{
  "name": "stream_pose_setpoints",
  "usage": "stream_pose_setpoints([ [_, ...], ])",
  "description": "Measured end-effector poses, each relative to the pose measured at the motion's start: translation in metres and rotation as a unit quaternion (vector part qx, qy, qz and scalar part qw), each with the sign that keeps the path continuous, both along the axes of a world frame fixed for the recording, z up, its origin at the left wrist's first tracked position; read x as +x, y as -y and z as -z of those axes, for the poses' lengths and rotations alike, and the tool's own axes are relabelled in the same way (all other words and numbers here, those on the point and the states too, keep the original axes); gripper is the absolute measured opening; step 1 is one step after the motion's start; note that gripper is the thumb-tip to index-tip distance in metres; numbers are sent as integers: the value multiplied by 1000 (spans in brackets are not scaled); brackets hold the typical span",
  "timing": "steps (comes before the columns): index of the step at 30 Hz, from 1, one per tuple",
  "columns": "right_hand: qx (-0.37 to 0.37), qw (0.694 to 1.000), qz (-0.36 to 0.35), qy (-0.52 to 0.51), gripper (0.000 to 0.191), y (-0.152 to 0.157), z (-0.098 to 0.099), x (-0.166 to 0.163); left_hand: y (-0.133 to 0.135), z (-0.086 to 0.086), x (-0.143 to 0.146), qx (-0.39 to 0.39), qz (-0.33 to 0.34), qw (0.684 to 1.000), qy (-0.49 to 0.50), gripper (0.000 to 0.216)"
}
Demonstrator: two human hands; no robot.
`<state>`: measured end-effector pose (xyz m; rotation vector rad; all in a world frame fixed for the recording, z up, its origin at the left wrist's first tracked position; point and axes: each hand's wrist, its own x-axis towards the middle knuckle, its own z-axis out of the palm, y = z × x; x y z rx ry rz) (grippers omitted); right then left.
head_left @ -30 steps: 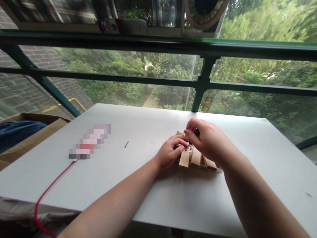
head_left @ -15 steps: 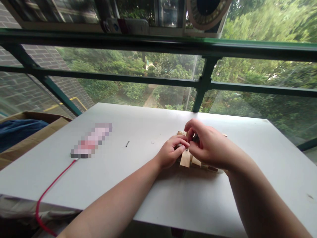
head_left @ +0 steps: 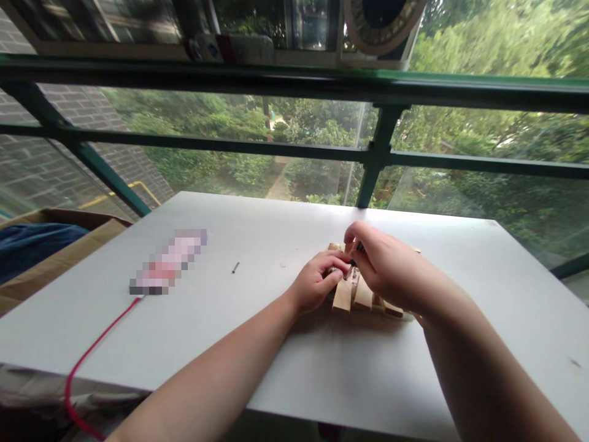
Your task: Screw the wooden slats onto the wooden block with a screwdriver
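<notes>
A small assembly of light wooden pieces (head_left: 356,296) lies on the white table (head_left: 257,331), right of centre. My left hand (head_left: 317,283) rests on its left side with fingers curled, pinching at the top of the wood. My right hand (head_left: 384,265) is closed over the assembly from the right. Its fingers grip a small dark tool (head_left: 359,247), whose tip meets the wood beside my left fingertips. Much of the wood is hidden under both hands.
A small dark screw (head_left: 235,267) lies loose on the table left of my hands. Farther left is a blurred pink object (head_left: 168,261) with a red cord (head_left: 92,353) running off the front edge. A cardboard box (head_left: 50,242) stands at the far left. A green window rail (head_left: 294,83) runs behind.
My right hand shifted slightly over the wooden pieces, fingers curling down then lifting a little around the dark tool. My left hand stayed in place.
</notes>
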<state>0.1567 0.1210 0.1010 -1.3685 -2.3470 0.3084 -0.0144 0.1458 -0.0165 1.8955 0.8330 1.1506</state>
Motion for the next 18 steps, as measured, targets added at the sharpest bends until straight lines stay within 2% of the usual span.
stream_pose_setpoints([
  [6, 25, 999, -4, 20, 1, -3, 1, 1, 1, -2, 0, -2, -1, 1000, -2, 13],
  [18, 50, 998, 16, 36, 13, -6, 2, 1, 0, -1, 0, 1, -2, 1000, 2, 13],
])
